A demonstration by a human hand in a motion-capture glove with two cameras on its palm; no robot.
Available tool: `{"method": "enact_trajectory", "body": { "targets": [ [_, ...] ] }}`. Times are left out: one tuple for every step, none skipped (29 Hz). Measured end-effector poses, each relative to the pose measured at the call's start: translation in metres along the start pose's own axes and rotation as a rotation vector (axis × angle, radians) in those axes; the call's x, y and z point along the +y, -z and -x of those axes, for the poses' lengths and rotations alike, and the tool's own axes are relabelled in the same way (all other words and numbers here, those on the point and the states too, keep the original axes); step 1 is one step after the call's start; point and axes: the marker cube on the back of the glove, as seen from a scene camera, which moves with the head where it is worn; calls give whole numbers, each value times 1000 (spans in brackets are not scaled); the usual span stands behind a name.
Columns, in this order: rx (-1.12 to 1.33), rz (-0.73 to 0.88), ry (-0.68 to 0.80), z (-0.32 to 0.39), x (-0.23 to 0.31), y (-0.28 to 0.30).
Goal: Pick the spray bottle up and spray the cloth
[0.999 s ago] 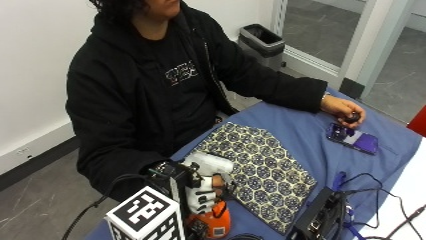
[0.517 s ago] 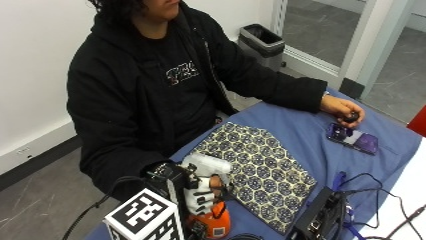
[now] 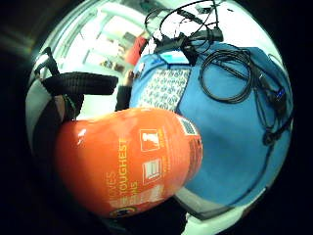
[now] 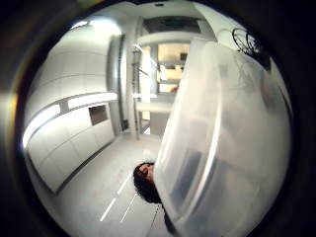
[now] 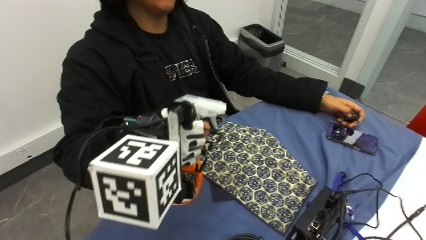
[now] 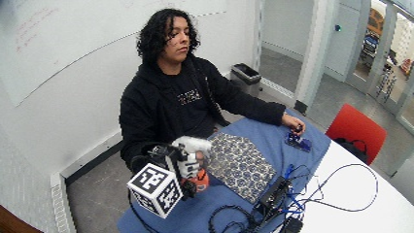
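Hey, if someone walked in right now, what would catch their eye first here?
Probably the orange plastic spray bottle with its white trigger head, gripped in the black-gloved right hand beside the patterned navy-and-cream cloth lying flat on the blue table. Farther along, the bare left hand rests by a purple device.

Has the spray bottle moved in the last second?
Yes: the spray bottle has risen beside the cloth; its white head now sits above the cloth's far corner.

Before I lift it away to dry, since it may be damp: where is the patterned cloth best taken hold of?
Pinch the patterned cloth at its free near corner, from the table edge side. It lies flat, spread open, so only edges offer a pinch; the spray bottle crowds its other side.
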Motion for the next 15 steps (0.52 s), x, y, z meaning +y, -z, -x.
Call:
{"method": "enact_trajectory", "body": {
  "targets": [
    [47, 63, -31, 8, 5, 0],
    [91, 113, -60, 15, 7, -1],
    [132, 153, -88, 20, 8, -3],
    [168, 188, -116, 25, 8, -7],
    [202, 219, -144, 28, 7, -10],
    [232, 249, -172, 30, 6, -14],
    [263, 278, -201, 31, 5, -18],
    [296, 308, -231, 30, 3, -22],
    [331, 337, -259, 28, 2, -27],
    [365, 368, -289, 25, 0, -32],
    [397, 404, -320, 21, -2, -37],
    [425, 447, -356, 17, -3, -44],
    [453, 499, -396, 13, -5, -50],
    [480, 553, -438, 9, -6, -57],
    [508, 605, -477, 6, -6, -63]
  ]
}}
